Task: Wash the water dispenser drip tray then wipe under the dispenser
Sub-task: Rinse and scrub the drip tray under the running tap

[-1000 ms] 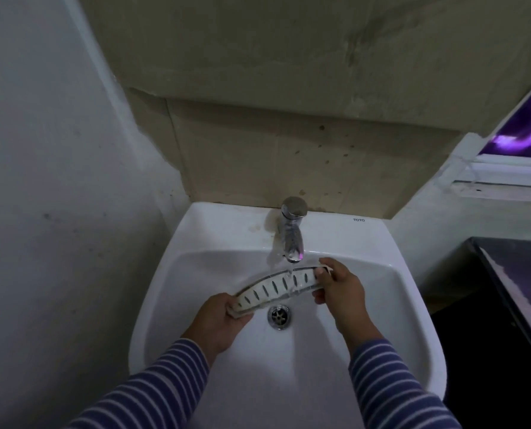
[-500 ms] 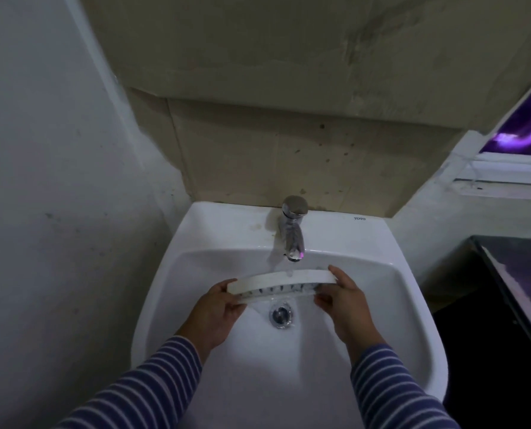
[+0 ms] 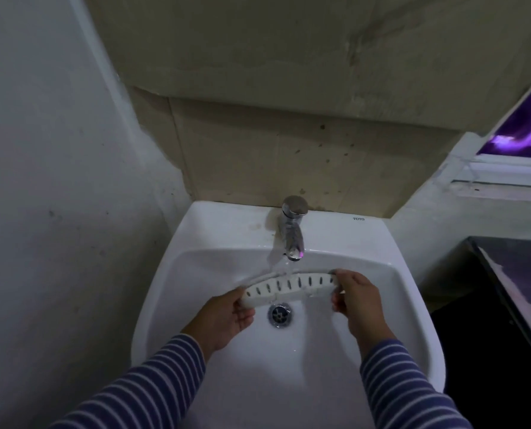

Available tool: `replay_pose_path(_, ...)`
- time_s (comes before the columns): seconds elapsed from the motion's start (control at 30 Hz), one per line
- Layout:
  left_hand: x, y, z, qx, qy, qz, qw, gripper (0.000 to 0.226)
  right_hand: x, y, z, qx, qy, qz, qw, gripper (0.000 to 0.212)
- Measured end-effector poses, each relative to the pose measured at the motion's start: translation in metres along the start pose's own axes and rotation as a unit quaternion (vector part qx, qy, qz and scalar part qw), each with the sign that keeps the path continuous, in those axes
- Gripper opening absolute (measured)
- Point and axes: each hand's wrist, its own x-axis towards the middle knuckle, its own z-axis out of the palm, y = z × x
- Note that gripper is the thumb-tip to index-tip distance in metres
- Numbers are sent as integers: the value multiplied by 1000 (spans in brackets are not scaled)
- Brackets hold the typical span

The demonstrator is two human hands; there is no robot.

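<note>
**Drip tray held under the running tap**

The room is dim and bare. A grey plaster wall rises to the left of the hands, and a stained beige wall stands beyond the fingertips, its lower panel marked with dark spots. Off past the right fingers a window glows purple above a pale sill, and below it a dark counter runs along the right edge.

The white ceramic sink fills the space below and around both hands. Its back ledge, beyond the fingers, carries the small printed word "TOTO" to the right of the chrome tap. Water falls from the spout straight down between the two hands. Just under the fingers, towards the person, sits the round metal drain.

Blue and white striped sleeves cover both arms.

The left hand has its fingers curled closed around the left end of the drip tray, thumb on top. The right hand pinches the right end, fingers wrapped over the edge. The tray, white and curved with a row of dark slots facing up, spans the gap between the two grips, above the drain and under the stream, clear of the basin floor.
</note>
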Motion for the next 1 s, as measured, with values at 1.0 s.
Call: replay_pose_path(1.0,12,-5,-6,-102,-53,68,991,26,-46,-51,34,-283,-39,-316,905,54)
